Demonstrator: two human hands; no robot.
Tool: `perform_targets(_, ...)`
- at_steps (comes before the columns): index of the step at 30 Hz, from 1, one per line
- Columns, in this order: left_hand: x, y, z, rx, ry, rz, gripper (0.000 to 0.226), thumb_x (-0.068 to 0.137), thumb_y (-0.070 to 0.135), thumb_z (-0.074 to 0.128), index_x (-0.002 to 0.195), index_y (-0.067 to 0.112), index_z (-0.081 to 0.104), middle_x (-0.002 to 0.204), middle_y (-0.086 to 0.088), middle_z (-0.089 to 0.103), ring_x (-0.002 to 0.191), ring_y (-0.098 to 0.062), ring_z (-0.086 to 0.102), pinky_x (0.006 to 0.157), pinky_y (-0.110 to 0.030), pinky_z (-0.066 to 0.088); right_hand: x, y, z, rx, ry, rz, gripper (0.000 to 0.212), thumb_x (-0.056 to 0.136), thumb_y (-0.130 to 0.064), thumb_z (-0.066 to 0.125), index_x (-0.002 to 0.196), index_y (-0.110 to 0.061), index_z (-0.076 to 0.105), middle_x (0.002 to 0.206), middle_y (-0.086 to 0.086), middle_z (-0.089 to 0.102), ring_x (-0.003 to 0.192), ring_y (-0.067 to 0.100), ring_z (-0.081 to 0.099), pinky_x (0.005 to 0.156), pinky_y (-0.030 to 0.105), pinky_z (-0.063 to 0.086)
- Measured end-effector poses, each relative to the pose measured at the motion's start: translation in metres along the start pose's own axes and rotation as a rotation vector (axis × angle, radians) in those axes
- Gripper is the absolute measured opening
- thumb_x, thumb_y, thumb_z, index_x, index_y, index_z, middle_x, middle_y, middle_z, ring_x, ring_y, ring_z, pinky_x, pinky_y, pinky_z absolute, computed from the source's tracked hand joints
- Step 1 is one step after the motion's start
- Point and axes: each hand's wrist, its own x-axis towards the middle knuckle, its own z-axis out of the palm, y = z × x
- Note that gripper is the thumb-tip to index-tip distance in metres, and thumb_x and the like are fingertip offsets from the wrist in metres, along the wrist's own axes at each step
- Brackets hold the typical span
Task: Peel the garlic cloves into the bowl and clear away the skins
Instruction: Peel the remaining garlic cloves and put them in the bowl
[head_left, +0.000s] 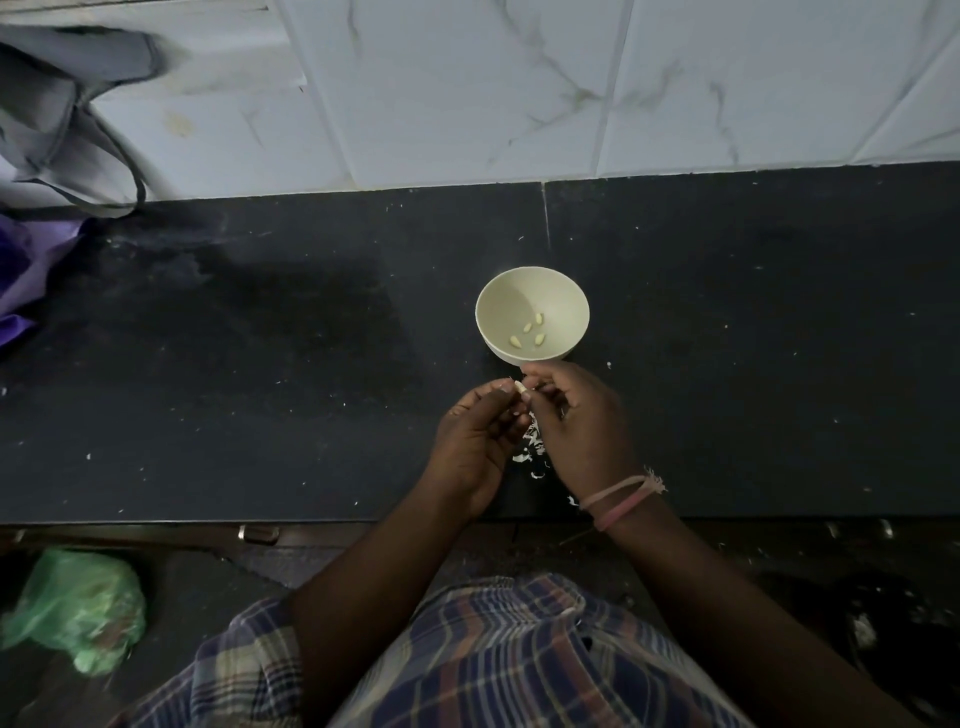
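Head view, looking down: I've got a garlic clove (518, 387) pinched between both sets of fingertips. My left hand (480, 434) curls round it from one side, thumb and forefinger on the clove, and my right hand (576, 421) pinches in from the other, fingers bent at what I take to be the skin. So I'm mid-peel on this one, I'd say.

Just beyond my knuckles sits the bowl (532, 322), with four peeled cloves (530, 332) lying in its bottom. Under my hands and back toward my wrists, a scatter of skins (532, 452) lies on the dark counter (260, 364).

Whether the clove is fully bare I can't tell; it's tiny and half hidden by my fingers. Next I'd need to strip off whatever skin clings, then reach forward and drop it in the bowl. The skins aren't gathered up yet.
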Motion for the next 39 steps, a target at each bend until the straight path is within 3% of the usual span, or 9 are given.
perform_targets(5, 0.001, 0.0, -0.001, 0.033, -0.034, 0.014, 0.025, 0.094, 0.009, 0.061, 0.116, -0.002, 0.064, 0.094, -0.013, 0.07, 0.082, -0.015, 0.065, 0.075, -0.022, 0.057, 0.001, -0.001, -0.002, 0.049, -0.016, 0.012, 0.024, 0.085, -0.001, 0.068, 0.105, -0.015, 0.072, 0.1, -0.006, 0.071, 0.092, 0.003, 0.066, 0.082, 0.021, 0.054)
perform_targets(7, 0.002, -0.001, -0.001, 0.044, -0.032, 0.026, 0.022, 0.096, 0.008, 0.059, 0.115, -0.003, 0.063, 0.089, -0.01, 0.068, 0.078, -0.013, 0.063, 0.072, -0.021, 0.056, 0.002, -0.004, -0.001, 0.167, 0.016, 0.115, 0.019, 0.087, 0.0, 0.067, 0.1, -0.013, 0.071, 0.096, -0.005, 0.072, 0.09, 0.003, 0.067, 0.081, 0.017, 0.053)
perform_targets(11, 0.007, -0.003, -0.005, 0.121, 0.065, 0.115, 0.013, 0.096, -0.003, 0.058, 0.103, 0.004, 0.067, 0.081, -0.004, 0.07, 0.071, -0.01, 0.064, 0.069, -0.022, 0.057, 0.01, -0.008, -0.001, 0.524, 0.093, 0.378, 0.016, 0.088, 0.005, 0.064, 0.091, -0.01, 0.069, 0.088, 0.0, 0.073, 0.078, 0.008, 0.068, 0.069, 0.023, 0.057)
perform_targets(15, 0.009, -0.003, -0.008, 0.26, 0.113, 0.185, 0.019, 0.095, -0.007, 0.058, 0.103, 0.004, 0.072, 0.089, -0.006, 0.076, 0.08, -0.012, 0.07, 0.077, -0.023, 0.058, 0.012, -0.006, -0.002, 0.705, 0.128, 0.486, 0.02, 0.092, 0.007, 0.06, 0.087, -0.01, 0.068, 0.077, 0.003, 0.072, 0.065, 0.011, 0.062, 0.059, 0.022, 0.053)
perform_targets(18, 0.008, 0.0, -0.005, 0.309, 0.104, 0.208, 0.016, 0.093, -0.002, 0.065, 0.106, 0.002, 0.072, 0.091, -0.008, 0.077, 0.08, -0.014, 0.07, 0.075, -0.024, 0.057, 0.012, -0.005, -0.001, 0.779, 0.135, 0.532, 0.016, 0.093, 0.005, 0.06, 0.088, -0.008, 0.068, 0.075, 0.007, 0.07, 0.063, 0.011, 0.06, 0.056, 0.022, 0.051)
perform_targets(23, 0.006, 0.002, 0.005, 0.272, 0.003, 0.218, 0.017, 0.094, 0.006, 0.065, 0.107, -0.001, 0.073, 0.092, -0.012, 0.074, 0.082, -0.018, 0.067, 0.072, -0.025, 0.056, 0.01, -0.003, 0.002, 0.736, 0.129, 0.532, 0.017, 0.091, 0.006, 0.061, 0.086, -0.009, 0.068, 0.073, 0.005, 0.069, 0.063, 0.011, 0.06, 0.059, 0.023, 0.052)
perform_targets(28, 0.007, 0.003, 0.005, 0.267, 0.016, 0.215, 0.011, 0.094, 0.006, 0.065, 0.1, 0.003, 0.074, 0.078, -0.005, 0.071, 0.076, -0.015, 0.063, 0.069, -0.023, 0.054, 0.01, -0.002, 0.001, 0.68, 0.127, 0.512, 0.014, 0.09, 0.007, 0.063, 0.09, -0.007, 0.067, 0.083, 0.007, 0.071, 0.07, 0.007, 0.064, 0.063, 0.021, 0.054)
perform_targets(32, 0.006, 0.004, 0.009, 0.257, -0.012, 0.195, 0.01, 0.093, 0.006, 0.065, 0.094, 0.003, 0.074, 0.078, -0.009, 0.069, 0.072, -0.015, 0.066, 0.069, -0.024, 0.053, 0.011, -0.002, 0.001, 0.641, 0.11, 0.485, 0.013, 0.088, 0.009, 0.063, 0.093, -0.003, 0.065, 0.086, 0.008, 0.071, 0.072, 0.008, 0.066, 0.065, 0.022, 0.055)
perform_targets(39, 0.01, 0.007, 0.011, 0.34, -0.046, 0.21, 0.01, 0.094, 0.006, 0.065, 0.092, 0.004, 0.074, 0.079, -0.01, 0.068, 0.073, -0.016, 0.065, 0.071, -0.028, 0.053, 0.014, 0.003, -0.001, 0.49, 0.099, 0.424, 0.013, 0.087, 0.003, 0.067, 0.095, -0.007, 0.066, 0.091, 0.01, 0.073, 0.085, 0.018, 0.07, 0.075, 0.037, 0.06)
